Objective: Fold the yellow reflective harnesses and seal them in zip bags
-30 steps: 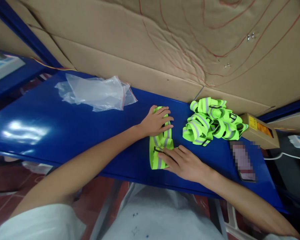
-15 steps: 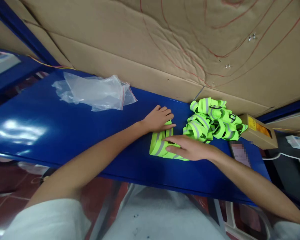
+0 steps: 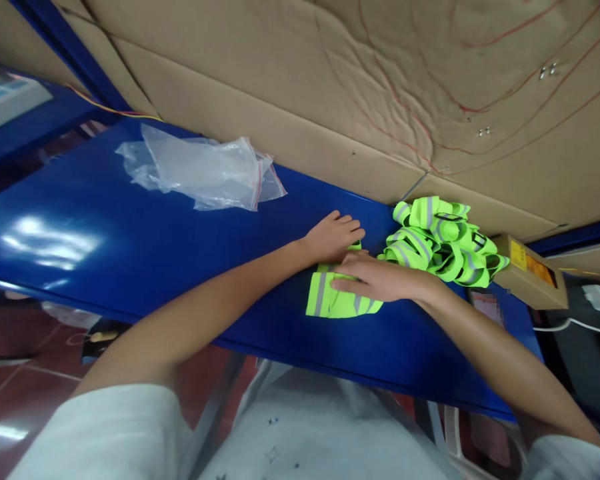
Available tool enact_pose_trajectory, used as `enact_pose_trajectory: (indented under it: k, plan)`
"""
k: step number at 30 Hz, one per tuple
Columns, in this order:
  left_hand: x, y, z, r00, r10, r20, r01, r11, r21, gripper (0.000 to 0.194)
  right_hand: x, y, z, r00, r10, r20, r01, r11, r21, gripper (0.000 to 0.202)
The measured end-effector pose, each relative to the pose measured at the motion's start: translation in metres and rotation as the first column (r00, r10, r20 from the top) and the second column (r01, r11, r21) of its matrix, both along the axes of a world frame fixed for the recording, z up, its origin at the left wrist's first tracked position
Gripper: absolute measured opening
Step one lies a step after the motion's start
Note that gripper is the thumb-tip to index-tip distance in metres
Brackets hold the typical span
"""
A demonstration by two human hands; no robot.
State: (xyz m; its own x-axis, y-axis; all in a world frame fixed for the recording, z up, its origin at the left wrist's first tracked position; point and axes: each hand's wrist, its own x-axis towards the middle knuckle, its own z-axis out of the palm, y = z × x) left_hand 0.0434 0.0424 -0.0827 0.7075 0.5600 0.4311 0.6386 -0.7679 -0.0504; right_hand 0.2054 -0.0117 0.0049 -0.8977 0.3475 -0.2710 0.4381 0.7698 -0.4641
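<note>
A neon-yellow reflective strap with grey stripes [image 3: 327,297] lies folded on the blue table [image 3: 180,247], partly under my hands. My left hand [image 3: 334,237] rests palm down over the far part of it, fingers spread a little. My right hand [image 3: 367,275] lies across the strap from the right, its fingers over the cloth and the thumb apart; its fingertips meet the left hand. What lies under both palms is hidden. Just right of my hands is a heap of similar yellow straps with black buckles [image 3: 445,237].
Clear zip bags [image 3: 205,173] lie at the back left. Right of the heap stand a small cardboard box [image 3: 535,273] and a phone [image 3: 487,307]. A cardboard wall [image 3: 280,80] runs along the table's back edge. A white cable [image 3: 570,321] lies farther right.
My right hand has moved up to the left hand, over the strap's middle. The strap's left end now lies flatter. The whole view has shifted slightly.
</note>
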Motion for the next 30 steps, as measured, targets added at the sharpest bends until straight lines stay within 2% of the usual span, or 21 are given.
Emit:
enact_pose_trajectory:
  k: [3,7,9,12,16,17,19,21,24,27,30]
  plan:
    - [-0.003,0.004,-0.002,1.000,0.006,-0.015,-0.006,1.000,-0.010,0.020,0.003,0.001,-0.012,0.996,-0.021,-0.087,0.040,0.976,0.213,0.039]
    - [-0.005,0.007,-0.003,1.000,0.000,-0.022,-0.001,1.000,-0.025,0.019,0.008,-0.008,-0.026,0.977,-0.035,-0.212,0.131,0.878,0.460,0.038]
    - [-0.004,0.007,-0.002,1.000,0.013,-0.015,-0.014,1.000,-0.026,0.024,0.010,-0.016,-0.031,0.968,-0.028,-0.249,0.158,0.839,0.520,0.034]
    - [-0.003,0.006,-0.001,1.000,0.013,0.018,-0.013,1.000,-0.019,0.044,0.011,-0.035,-0.036,0.962,-0.049,-0.268,0.200,0.796,0.571,0.038]
    - [-0.004,0.006,-0.002,0.999,0.003,0.050,-0.002,1.000,-0.013,0.055,0.008,-0.058,-0.041,0.971,-0.131,-0.201,0.232,0.729,0.644,0.085]
    - [-0.004,0.007,-0.002,0.998,0.007,0.055,-0.006,1.000,-0.022,0.056,0.006,-0.060,-0.042,0.974,-0.151,-0.169,0.226,0.709,0.668,0.086]
    - [-0.005,0.008,-0.002,0.997,0.014,0.072,-0.010,0.998,-0.056,0.056,0.003,-0.059,-0.044,0.978,-0.180,-0.106,0.202,0.681,0.704,0.070]
    - [-0.007,0.008,-0.001,0.995,0.010,0.100,0.001,0.993,-0.117,0.053,0.002,-0.053,-0.044,0.982,-0.176,-0.070,0.174,0.696,0.697,0.057]
    - [-0.010,0.008,0.001,0.986,-0.009,0.166,0.051,0.966,-0.252,0.045,0.003,-0.041,-0.035,0.987,-0.132,-0.094,0.162,0.786,0.597,0.043]
    - [-0.012,0.005,0.003,0.975,-0.009,0.222,0.097,0.916,-0.390,0.036,0.005,-0.031,-0.020,0.976,-0.154,-0.154,0.207,0.874,0.439,0.034]
    - [-0.015,0.003,0.006,0.971,0.003,0.240,0.118,0.864,-0.490,0.022,0.006,-0.021,-0.007,0.962,-0.224,-0.158,0.254,0.947,0.199,0.033]
